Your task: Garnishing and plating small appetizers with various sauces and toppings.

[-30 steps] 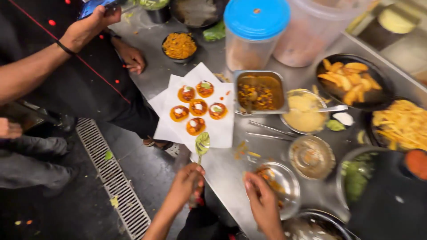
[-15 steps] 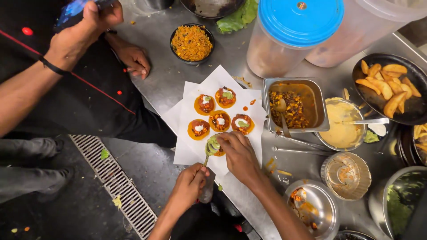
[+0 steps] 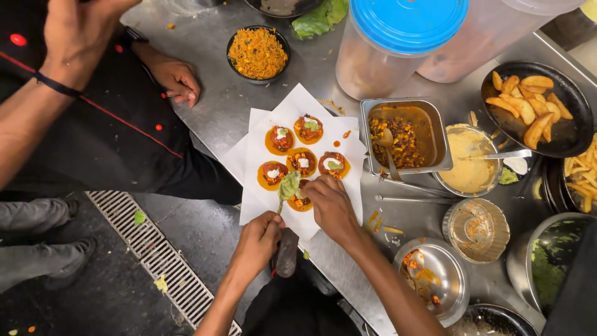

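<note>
Several small orange rounds [image 3: 303,162] with red, white and green toppings lie on white paper sheets [image 3: 336,214] on the steel counter. My left hand [image 3: 258,239] is closed on a spoon [image 3: 288,185] heaped with green paste, held just above the paper's near edge. My right hand [image 3: 329,205] is next to the spoon, its fingertips bunched down on the nearest round [image 3: 299,202]. What the fingertips pinch is hidden.
Another person in a black jacket stands at the left, one hand [image 3: 177,78] on the counter. Around the paper are a bowl of orange rice [image 3: 258,53], a steel pan of corn mix [image 3: 404,134], yellow paste [image 3: 469,162], potato wedges [image 3: 528,109], blue-lidded tubs [image 3: 404,25] and steel bowls [image 3: 435,277]. A floor grate [image 3: 155,261] runs below.
My right hand came from the steel bowls at the right to the nearest round and stays there. The view has moved closer. The spoon stays by the paper's edge.
</note>
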